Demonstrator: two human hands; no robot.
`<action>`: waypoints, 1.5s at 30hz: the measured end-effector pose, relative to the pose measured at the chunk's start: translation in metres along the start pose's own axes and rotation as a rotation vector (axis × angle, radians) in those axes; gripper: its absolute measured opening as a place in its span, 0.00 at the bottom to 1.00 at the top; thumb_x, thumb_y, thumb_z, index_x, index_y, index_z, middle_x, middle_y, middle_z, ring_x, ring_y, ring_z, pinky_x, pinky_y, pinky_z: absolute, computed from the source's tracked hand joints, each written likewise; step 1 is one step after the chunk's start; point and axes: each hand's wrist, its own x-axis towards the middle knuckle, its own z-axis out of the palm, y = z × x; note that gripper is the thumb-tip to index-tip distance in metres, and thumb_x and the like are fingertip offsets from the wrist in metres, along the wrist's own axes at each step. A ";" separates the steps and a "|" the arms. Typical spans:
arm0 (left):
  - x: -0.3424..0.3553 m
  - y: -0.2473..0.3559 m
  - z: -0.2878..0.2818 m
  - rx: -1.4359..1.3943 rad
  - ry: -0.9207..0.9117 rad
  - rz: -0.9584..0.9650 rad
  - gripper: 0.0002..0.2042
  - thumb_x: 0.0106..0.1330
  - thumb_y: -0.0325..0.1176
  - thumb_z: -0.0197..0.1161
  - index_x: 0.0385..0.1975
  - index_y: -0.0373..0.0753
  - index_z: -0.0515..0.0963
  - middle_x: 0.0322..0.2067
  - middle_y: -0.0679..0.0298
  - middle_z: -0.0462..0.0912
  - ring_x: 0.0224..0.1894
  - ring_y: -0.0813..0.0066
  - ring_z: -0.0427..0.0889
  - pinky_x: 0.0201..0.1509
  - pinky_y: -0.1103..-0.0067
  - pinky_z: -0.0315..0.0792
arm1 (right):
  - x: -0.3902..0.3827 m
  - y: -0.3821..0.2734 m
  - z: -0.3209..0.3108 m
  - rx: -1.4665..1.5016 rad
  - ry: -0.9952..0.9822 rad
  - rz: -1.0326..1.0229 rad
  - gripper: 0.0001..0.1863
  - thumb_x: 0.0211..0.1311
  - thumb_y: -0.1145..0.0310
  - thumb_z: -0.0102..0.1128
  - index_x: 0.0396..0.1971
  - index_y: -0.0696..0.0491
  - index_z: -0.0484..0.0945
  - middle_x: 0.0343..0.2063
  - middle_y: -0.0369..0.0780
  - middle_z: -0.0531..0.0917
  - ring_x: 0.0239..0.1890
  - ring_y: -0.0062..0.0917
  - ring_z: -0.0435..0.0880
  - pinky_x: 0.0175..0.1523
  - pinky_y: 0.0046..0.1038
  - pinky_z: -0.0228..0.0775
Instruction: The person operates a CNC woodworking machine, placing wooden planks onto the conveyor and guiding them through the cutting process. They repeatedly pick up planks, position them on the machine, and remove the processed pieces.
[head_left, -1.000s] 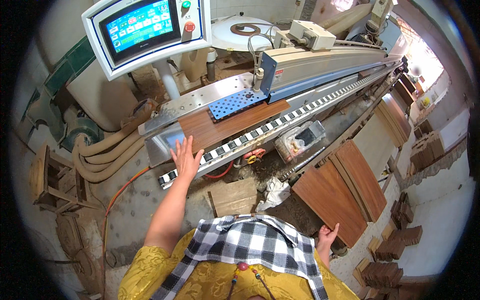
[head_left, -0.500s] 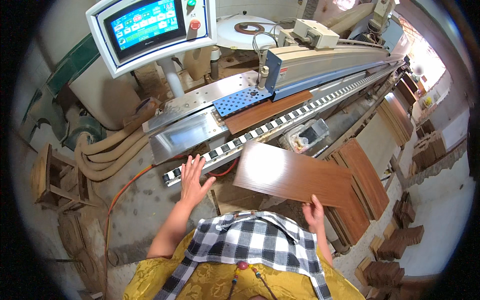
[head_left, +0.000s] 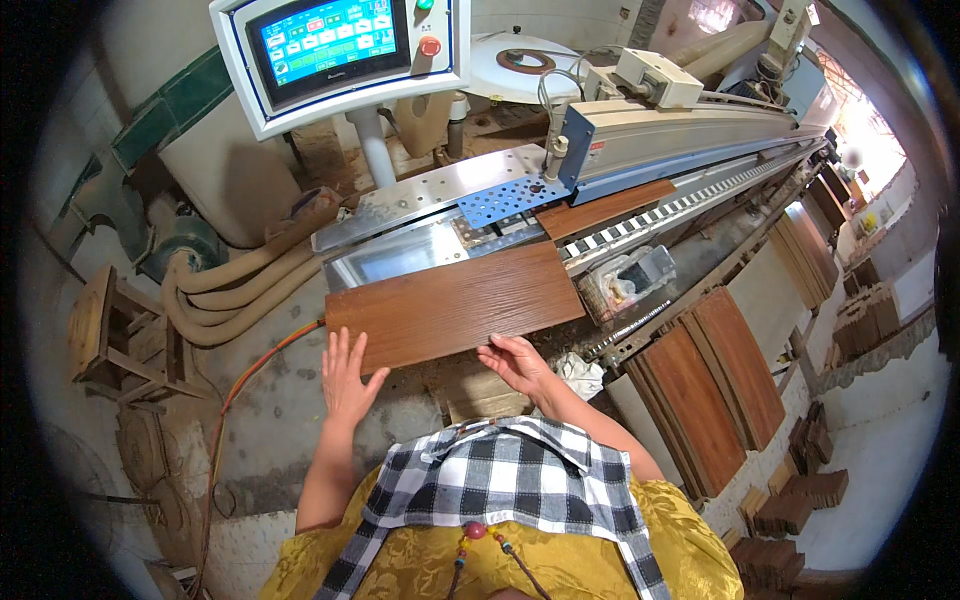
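A brown wood-grain board (head_left: 455, 300) lies across the near end of the machine's metal table and roller rail. My right hand (head_left: 518, 362) grips its near edge, thumb and fingers closed on it. My left hand (head_left: 348, 378) is open, fingers spread against the board's near left corner. Beyond it, a second brown board (head_left: 610, 208) sits on the machine under the grey and blue beam, beside a blue perforated plate (head_left: 500, 200). The held board covers the near end of the black-and-white roller rail (head_left: 640, 225).
A control panel (head_left: 335, 45) stands at back left. Brown boards (head_left: 690, 400) are stacked to my right, near a plastic tray (head_left: 630, 280). Thick hoses (head_left: 225, 315) and a wooden stool (head_left: 120, 330) are at left. Small wood pieces (head_left: 790, 500) lie at far right.
The board has moved left from beside the stacks onto the near end of the roller rail, with my right hand on it. My left hand now touches its left corner.
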 end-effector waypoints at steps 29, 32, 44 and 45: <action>0.083 -0.005 0.038 0.078 0.102 -0.285 0.34 0.58 0.52 0.59 0.63 0.44 0.59 0.67 0.53 0.49 0.69 0.55 0.44 0.69 0.57 0.38 | -0.298 0.132 -0.313 -1.041 1.021 0.504 0.14 0.58 0.60 0.54 0.32 0.57 0.80 0.24 0.44 0.81 0.26 0.31 0.79 0.34 0.32 0.71; 0.084 -0.005 0.039 0.085 0.104 -0.269 0.34 0.59 0.52 0.59 0.63 0.44 0.59 0.66 0.52 0.50 0.69 0.55 0.45 0.69 0.58 0.39 | -0.293 0.134 -0.311 -1.022 1.032 0.476 0.15 0.57 0.60 0.54 0.31 0.57 0.80 0.24 0.45 0.81 0.26 0.32 0.80 0.35 0.32 0.71; 0.083 -0.002 0.038 0.089 0.109 -0.277 0.34 0.59 0.53 0.58 0.63 0.44 0.60 0.66 0.52 0.50 0.69 0.55 0.46 0.69 0.58 0.41 | -0.294 0.140 -0.316 -1.005 1.047 0.478 0.15 0.57 0.59 0.54 0.29 0.57 0.80 0.24 0.46 0.81 0.28 0.35 0.80 0.35 0.34 0.71; 0.082 -0.002 0.038 0.092 0.110 -0.281 0.33 0.59 0.53 0.58 0.63 0.44 0.60 0.66 0.52 0.50 0.69 0.55 0.46 0.69 0.58 0.41 | -0.295 0.141 -0.316 -1.005 1.050 0.480 0.15 0.57 0.59 0.54 0.29 0.57 0.80 0.24 0.46 0.81 0.28 0.35 0.80 0.35 0.34 0.71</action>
